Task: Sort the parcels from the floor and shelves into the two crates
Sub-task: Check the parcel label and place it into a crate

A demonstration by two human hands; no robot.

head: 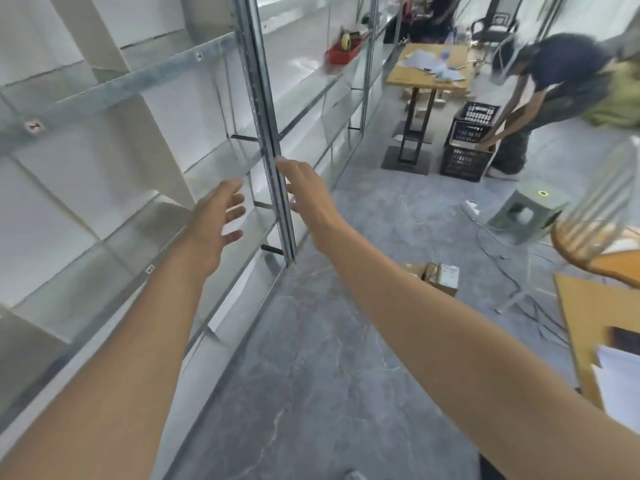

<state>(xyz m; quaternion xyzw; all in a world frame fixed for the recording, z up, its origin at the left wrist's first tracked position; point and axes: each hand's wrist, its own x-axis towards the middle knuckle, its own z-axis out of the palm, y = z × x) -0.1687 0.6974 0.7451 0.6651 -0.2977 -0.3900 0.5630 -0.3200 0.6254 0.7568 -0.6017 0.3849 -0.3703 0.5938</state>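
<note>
- Fingers (233,211) of my left hand (214,223) are spread wide and hold nothing, out in front of the metal shelving (266,133).
- My right hand (306,199) is open and empty too, its fingertips at the shelving's upright post.
- Cardboard parcels (440,277) lie on the grey floor (346,341) to my right.
- Black crates (467,147) stand well beyond, beside a wooden table (429,74), with another person (554,74) bent over them.

Bare forearms (145,341), bare left hand (215,219), right hand (307,195).

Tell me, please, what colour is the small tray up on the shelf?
The tray is red, clearest in the head view.
</note>
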